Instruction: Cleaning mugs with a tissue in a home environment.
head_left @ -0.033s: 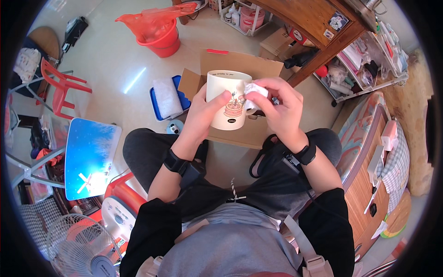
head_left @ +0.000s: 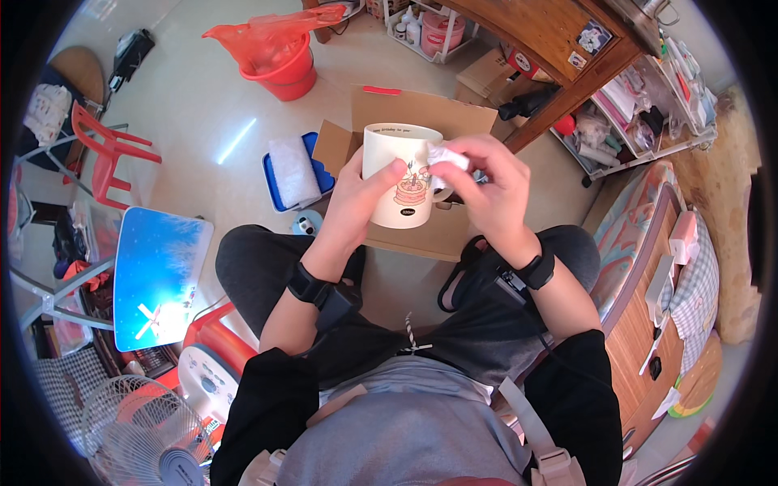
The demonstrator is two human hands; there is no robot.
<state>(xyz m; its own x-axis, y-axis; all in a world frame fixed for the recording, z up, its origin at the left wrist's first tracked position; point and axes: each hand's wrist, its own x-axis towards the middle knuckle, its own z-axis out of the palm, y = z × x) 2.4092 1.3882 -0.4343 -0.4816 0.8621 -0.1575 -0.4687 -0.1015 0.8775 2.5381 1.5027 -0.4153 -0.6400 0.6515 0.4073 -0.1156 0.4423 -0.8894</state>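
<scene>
A white mug with a cake drawing on its side is held upright above an open cardboard box. My left hand wraps round the mug's left side, thumb across its front. Pinched between the thumb and fingers of my right hand is a crumpled white tissue, pressed to the mug's right side near the top of the handle. The mug's handle shows just below the tissue. Part of the box is hidden behind the mug and my hands.
Left of the box lies a blue tray with a white cloth. A red bucket with a red plastic bag stands farther off. A wooden table is at the far right, a fan at the near left.
My right hand and the tissue have shifted very slightly against the mug's side. The mug and my left hand stay where they were.
</scene>
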